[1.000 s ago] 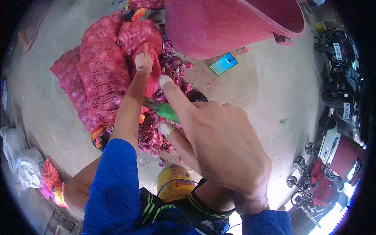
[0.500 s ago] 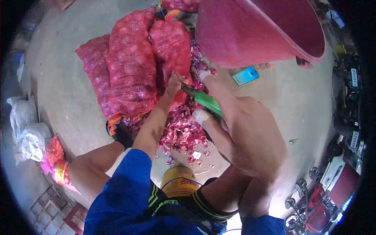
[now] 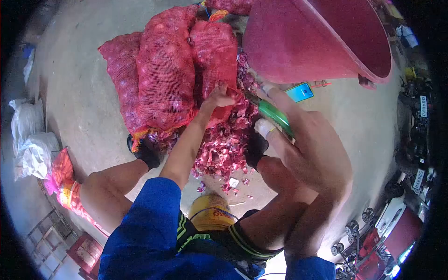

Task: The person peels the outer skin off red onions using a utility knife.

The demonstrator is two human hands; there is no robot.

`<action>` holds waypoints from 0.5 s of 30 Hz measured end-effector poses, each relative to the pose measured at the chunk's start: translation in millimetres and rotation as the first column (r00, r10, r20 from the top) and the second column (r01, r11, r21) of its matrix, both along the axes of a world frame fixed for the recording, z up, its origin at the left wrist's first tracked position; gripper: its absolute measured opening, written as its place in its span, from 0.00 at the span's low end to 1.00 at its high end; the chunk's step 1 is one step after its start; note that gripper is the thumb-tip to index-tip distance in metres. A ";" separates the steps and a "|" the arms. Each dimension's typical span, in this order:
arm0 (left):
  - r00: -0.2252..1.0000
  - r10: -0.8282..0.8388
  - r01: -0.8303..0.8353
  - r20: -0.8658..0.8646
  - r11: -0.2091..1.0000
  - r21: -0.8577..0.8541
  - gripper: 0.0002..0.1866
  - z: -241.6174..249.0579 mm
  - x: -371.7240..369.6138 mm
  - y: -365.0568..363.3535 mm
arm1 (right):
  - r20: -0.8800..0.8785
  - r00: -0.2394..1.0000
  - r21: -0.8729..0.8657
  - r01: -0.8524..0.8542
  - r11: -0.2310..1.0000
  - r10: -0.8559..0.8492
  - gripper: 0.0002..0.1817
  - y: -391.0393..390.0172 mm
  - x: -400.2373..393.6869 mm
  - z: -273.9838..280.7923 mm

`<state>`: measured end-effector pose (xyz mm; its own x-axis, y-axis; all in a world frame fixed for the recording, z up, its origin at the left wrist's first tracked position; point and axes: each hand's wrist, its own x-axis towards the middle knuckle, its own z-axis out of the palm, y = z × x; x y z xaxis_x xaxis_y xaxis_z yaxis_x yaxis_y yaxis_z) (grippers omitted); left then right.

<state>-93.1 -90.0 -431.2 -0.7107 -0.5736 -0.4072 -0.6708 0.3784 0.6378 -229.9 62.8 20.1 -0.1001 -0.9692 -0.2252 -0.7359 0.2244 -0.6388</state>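
Note:
My left hand (image 3: 219,96) is closed near the right-hand mesh sack, with a red onion (image 3: 234,94) at its fingertips, mostly hidden by the fingers. Just to the right, my right hand (image 3: 284,119) grips a green-handled cutter (image 3: 275,115), its short dark blade pointing up and left towards the onion. White wrapping covers some of the right fingertips. Below both hands, loose red onion skins (image 3: 219,154) lie heaped on the floor between my feet. Full red mesh sacks (image 3: 165,70) of onions lie beyond my left arm.
A large maroon tub (image 3: 298,46) leans at the upper right, and a phone (image 3: 299,92) lies below it. The yellow bucket (image 3: 212,210) is between my thighs. White sacks (image 3: 30,140) lie at left; parked motorcycles (image 3: 415,140) line the right.
Both hands have shifted slightly right in view, along with the cutter. A gap now shows between the blade and the left hand, and red shows at the left fingertips.

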 end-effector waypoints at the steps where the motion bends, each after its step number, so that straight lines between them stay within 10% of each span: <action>1: 0.999 0.043 -0.043 -0.005 0.998 -0.045 0.35 -2.1 1.1 1.5 | -0.004 1.000 -0.010 -0.003 1.000 0.003 0.26 0.3 1.4 1.6; 7: 0.873 0.344 -0.315 -0.346 0.939 0.140 0.39 19.4 8.1 24.2 | -0.034 0.999 0.023 -0.032 0.999 0.033 0.24 12.0 8.5 -0.3; 9: 0.989 0.071 -0.090 -0.129 0.985 -0.149 0.39 39.7 6.7 15.5 | -0.079 0.995 0.064 -0.049 0.997 0.054 0.23 18.7 13.9 -1.0; 15: 0.845 0.055 0.022 -0.532 0.990 0.137 0.41 245.3 79.6 45.0 | -0.095 0.994 -0.177 -0.067 0.982 0.050 0.25 34.7 31.8 -6.1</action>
